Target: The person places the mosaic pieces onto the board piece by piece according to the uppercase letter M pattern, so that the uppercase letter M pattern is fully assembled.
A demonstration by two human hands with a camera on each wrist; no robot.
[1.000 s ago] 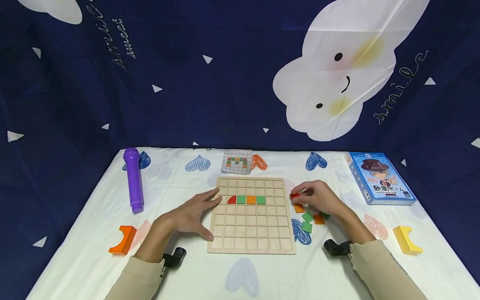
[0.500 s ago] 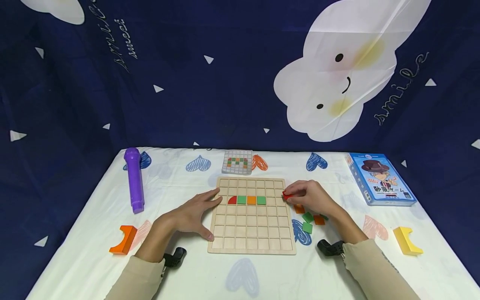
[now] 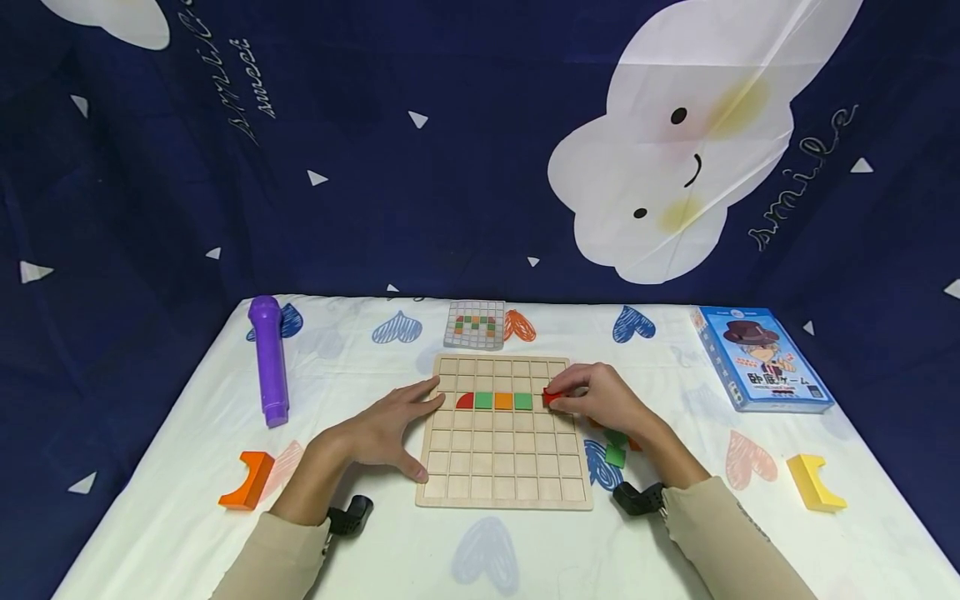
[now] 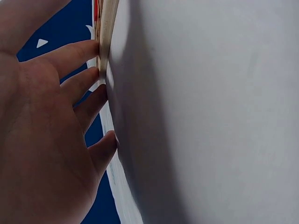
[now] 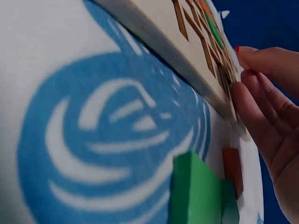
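Observation:
A wooden grid board lies on the white cloth. Its third row holds a red quarter-circle tile, a green tile, an orange tile and another green tile. My right hand pinches a small red tile over the board just right of that row. My left hand rests flat with straight fingers against the board's left edge. Loose green tiles and an orange tile lie beside the board's right edge, partly hidden by my right wrist.
A pattern card lies behind the board. A purple toy microphone lies at the left, an orange curved block front left, a yellow curved block front right, a blue game box at the right. A dark cloud-print curtain hangs behind.
My right hand has carried the red tile leftward from the loose pile onto the board, beside the row of tiles. The left hand has stayed at the board's edge.

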